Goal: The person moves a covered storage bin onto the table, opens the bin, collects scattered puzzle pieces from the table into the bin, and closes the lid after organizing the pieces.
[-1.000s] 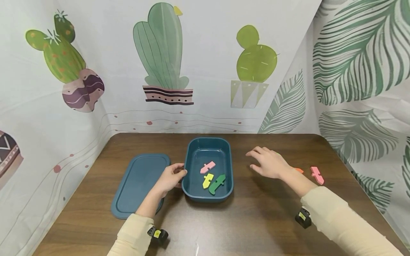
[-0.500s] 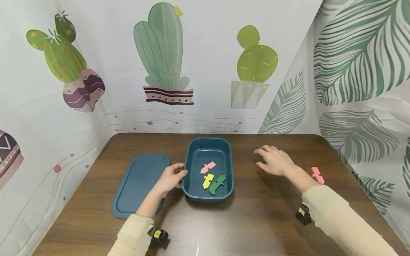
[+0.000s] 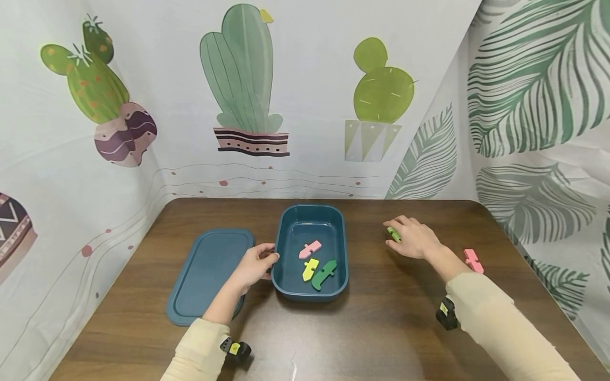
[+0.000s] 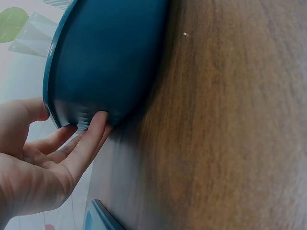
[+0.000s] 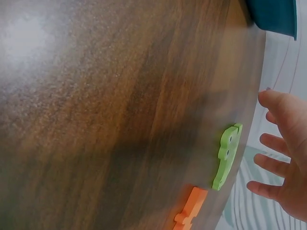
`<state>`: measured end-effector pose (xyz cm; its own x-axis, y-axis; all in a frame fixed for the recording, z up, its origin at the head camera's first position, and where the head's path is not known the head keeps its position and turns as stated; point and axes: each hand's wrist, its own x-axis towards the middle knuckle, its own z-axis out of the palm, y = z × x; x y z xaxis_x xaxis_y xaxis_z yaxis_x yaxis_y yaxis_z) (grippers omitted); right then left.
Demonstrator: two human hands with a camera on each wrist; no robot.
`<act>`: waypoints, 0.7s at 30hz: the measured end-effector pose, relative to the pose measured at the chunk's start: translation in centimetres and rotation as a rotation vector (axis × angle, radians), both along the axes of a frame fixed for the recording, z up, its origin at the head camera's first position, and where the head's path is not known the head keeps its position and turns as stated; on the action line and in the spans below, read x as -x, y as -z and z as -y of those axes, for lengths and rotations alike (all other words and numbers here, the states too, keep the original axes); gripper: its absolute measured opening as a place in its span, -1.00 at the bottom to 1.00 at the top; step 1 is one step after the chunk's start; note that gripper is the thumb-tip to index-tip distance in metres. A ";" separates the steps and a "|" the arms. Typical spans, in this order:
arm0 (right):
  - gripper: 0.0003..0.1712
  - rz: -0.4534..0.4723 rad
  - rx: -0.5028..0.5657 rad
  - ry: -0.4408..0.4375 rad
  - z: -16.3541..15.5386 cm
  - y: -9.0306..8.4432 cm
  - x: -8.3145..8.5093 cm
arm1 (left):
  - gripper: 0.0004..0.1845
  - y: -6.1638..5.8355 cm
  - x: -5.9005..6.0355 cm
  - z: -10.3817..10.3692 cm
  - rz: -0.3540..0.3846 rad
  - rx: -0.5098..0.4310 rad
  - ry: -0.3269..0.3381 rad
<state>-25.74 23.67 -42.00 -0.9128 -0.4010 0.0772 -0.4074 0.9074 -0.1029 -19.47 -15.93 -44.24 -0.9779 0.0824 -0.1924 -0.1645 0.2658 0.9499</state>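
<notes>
On the left of the tabletop [image 3: 391, 323] the dark teal lid [image 3: 209, 272] lies flat, as it did a second ago. Just right of it the left hand [image 3: 254, 264] has not moved: its grip stays on the near left wall of the teal container [image 3: 290, 288], thumb at the rim and fingertips [image 4: 98, 122] pressed against the outer wall. Inside lie a pink piece [image 3: 310, 247], a yellow piece [image 3: 309, 269] and a dark green piece [image 3: 323, 273], none shifted.

The change is on the right. The right hand [image 3: 413, 239] has travelled away from the container and now hovers over a light green foam piece [image 5: 227, 155], fingers spread and holding nothing; the wrist view shows a gap between them. An orange piece [image 5: 188, 211] lies just beside it, and another pink piece [image 3: 472, 260] further right. The light green piece looks likely to be gathered next.
</notes>
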 end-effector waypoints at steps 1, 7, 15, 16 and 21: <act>-0.41 0.002 0.001 0.005 -0.1 0.1 0.1 | -0.57 0.0 0.0 0.0 -0.001 0.000 0.000; -0.40 0.016 0.002 0.021 -0.4 0.6 0.5 | -0.57 0.2 0.1 0.1 -0.005 -0.002 0.004; -0.39 0.035 0.008 0.048 -0.6 1.0 0.9 | -0.54 -0.5 -0.2 0.0 0.003 -0.016 0.023; -0.39 0.037 0.008 0.054 -0.6 1.0 0.9 | -0.54 -0.8 -0.4 0.0 0.003 -0.015 0.028; -0.40 0.051 0.003 0.067 -0.7 1.2 1.1 | -0.53 -2.3 -1.1 -0.3 -0.001 -0.006 0.045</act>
<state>-26.84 24.37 -43.18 -0.9403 -0.3390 0.0311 -0.3401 0.9321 -0.1248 -18.39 -15.63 -41.96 -0.9733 0.1274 -0.1907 -0.1516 0.2670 0.9517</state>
